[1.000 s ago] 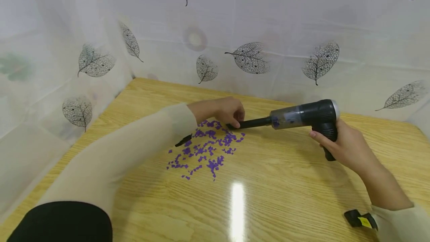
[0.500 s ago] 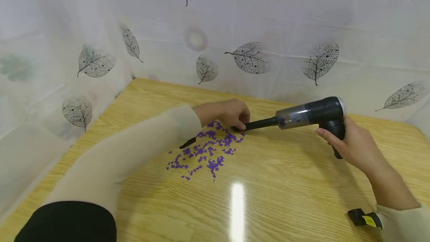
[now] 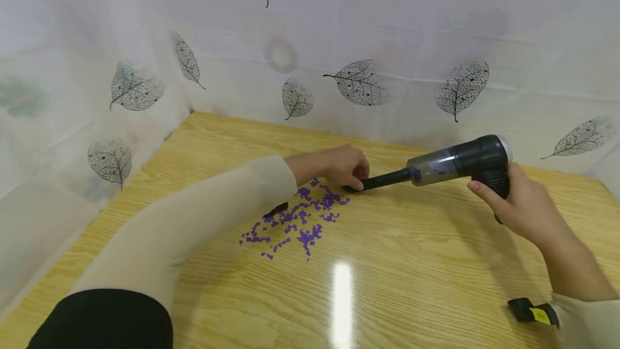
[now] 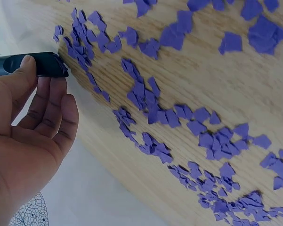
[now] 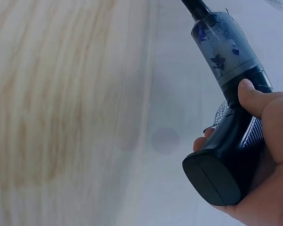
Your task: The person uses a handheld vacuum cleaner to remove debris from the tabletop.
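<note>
My right hand (image 3: pixel 528 206) grips the handle of a black handheld vacuum cleaner (image 3: pixel 479 158). Its clear dust cup (image 5: pixel 226 47) has purple bits inside. With thumb and fingers, my left hand (image 3: pixel 346 167) pinches the narrow black nozzle (image 3: pixel 387 179) near its tip. Small purple paper scraps (image 3: pixel 307 237) lie scattered over the wooden table (image 3: pixel 411 273), left of and in front of the nozzle. In the left wrist view, the nozzle's end (image 4: pixel 54 65) sits by the edge of the scraps (image 4: pixel 150 101), with purple bits at its mouth. My left forearm overlaps part of the scraps in the head view.
A pale curtain (image 3: pixel 411 26) printed with dark leaves hangs behind the table and along its left side. A black wrist strap piece with a yellow label (image 3: pixel 539 314) shows by my right sleeve. A bright light reflection (image 3: pixel 342 306) lies on the tabletop.
Both hands have moved to the right with the vacuum cleaner, the nozzle tip sliding along the far right edge of the scraps. The vacuum's rear end has risen slightly in view.
</note>
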Motion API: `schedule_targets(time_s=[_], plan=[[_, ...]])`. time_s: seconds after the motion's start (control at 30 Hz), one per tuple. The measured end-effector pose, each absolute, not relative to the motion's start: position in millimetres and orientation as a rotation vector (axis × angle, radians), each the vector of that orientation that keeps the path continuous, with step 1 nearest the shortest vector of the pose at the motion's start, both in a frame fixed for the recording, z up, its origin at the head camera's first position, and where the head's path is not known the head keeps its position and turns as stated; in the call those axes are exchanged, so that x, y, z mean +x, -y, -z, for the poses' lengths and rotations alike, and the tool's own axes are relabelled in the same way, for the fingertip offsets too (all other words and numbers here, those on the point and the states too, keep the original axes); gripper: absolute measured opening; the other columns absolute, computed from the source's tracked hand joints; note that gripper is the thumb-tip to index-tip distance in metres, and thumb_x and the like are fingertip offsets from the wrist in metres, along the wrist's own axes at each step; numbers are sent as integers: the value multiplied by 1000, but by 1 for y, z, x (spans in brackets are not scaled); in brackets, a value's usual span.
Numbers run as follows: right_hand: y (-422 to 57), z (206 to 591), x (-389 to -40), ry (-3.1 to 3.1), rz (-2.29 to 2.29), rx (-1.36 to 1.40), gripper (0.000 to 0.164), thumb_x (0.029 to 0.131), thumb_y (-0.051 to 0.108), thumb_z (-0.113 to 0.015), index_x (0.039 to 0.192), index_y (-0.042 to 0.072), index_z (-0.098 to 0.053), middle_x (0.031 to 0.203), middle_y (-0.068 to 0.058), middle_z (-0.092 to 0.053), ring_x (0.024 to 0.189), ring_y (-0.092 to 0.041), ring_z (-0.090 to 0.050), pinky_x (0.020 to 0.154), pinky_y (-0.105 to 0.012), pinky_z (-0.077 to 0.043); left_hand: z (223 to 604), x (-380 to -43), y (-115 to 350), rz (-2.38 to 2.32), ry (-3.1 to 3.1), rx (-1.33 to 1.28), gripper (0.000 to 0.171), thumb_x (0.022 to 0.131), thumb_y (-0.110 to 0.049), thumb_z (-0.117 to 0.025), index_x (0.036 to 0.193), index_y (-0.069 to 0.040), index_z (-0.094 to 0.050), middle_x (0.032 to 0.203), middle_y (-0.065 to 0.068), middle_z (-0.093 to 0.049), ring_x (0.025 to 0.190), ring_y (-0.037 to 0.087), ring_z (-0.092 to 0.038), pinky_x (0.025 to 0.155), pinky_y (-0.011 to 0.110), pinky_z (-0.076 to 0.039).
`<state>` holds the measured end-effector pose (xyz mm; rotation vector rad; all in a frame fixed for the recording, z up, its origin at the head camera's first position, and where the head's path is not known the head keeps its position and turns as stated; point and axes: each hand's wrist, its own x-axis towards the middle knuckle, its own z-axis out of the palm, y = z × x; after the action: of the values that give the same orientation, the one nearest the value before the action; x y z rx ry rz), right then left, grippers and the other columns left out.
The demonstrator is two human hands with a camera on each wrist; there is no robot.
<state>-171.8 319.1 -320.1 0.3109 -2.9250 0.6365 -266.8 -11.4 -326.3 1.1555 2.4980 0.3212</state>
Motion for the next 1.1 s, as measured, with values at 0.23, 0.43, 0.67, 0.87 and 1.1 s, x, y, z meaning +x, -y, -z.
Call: schedule_targets(time_s=[0.23,0.43,0.67,0.87,1.1], plan=[[-324,319,-172,2942,-626,335,52,91,39,-53,114,-4,-37,69,-12,-49,57,-25,-46,46,-36,-36,327,-262,9,-315,-2457,1171,18,84,-28,-66,94,-14,-64,91,-4,-63,84,7,-55,78,19,-44],[-323,322,-174,2954,-608,343,52,91,39,-54,112,-6,-38,70,-11,-49,59,-25,-46,47,-37,-36,325,-259,10,-261,-2430,1161,18,84,-30,-66,95,-15,-63,92,-4,-62,86,8,-55,78,20,-44],[-317,326,-175,2971,-625,366,55,92,39,-52,117,-7,-35,69,-11,-48,57,-25,-44,46,-36,-35,323,-260,16,-242,-2437,1136,17,84,-29,-66,95,-16,-62,93,-4,-61,87,8,-54,79,20,-43],[-313,327,-175,2991,-620,341,58,92,42,-51,116,-9,-35,70,-14,-49,57,-25,-46,46,-36,-36,319,-262,21,-213,-2429,1145,19,85,-30,-65,97,-15,-62,94,-3,-61,87,9,-53,80,20,-43],[-305,331,-174,2991,-630,350,57,92,43,-50,112,-8,-37,69,-12,-48,56,-24,-45,46,-35,-35,317,-262,25,-186,-2409,1129,22,86,-28,-64,102,-14,-62,98,-2,-61,90,9,-54,80,21,-44]])
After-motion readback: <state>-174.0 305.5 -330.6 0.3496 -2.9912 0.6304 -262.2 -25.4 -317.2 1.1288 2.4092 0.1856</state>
